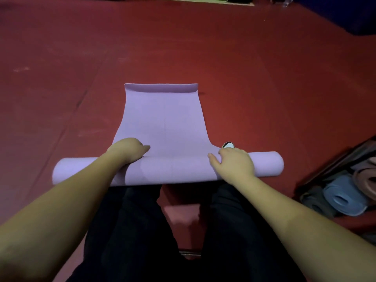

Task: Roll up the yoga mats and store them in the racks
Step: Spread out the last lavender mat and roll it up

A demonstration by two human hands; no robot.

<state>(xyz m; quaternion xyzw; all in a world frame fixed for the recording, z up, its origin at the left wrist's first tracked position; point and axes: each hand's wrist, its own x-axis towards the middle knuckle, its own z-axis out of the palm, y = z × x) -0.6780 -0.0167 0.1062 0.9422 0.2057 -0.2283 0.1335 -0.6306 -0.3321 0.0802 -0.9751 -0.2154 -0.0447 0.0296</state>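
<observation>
A lilac yoga mat [164, 123] lies on the red floor, partly rolled. Its thick roll [175, 169] lies crosswise just in front of my legs, and the flat remainder stretches away to a far end that curls upward. My left hand [127, 150] sits on top of the roll left of centre, fingers curled over its far side. My right hand [234, 162] grips the roll right of centre, thumb pointing left and fingers wrapped over the top.
A rack [333, 174] at the right edge holds rolled mats: a blue one [343, 197], a grey one [314, 201] and a pink one [366, 178]. A shoe tip [228, 145] shows beyond my right hand. Red floor [81, 78] spreads all round.
</observation>
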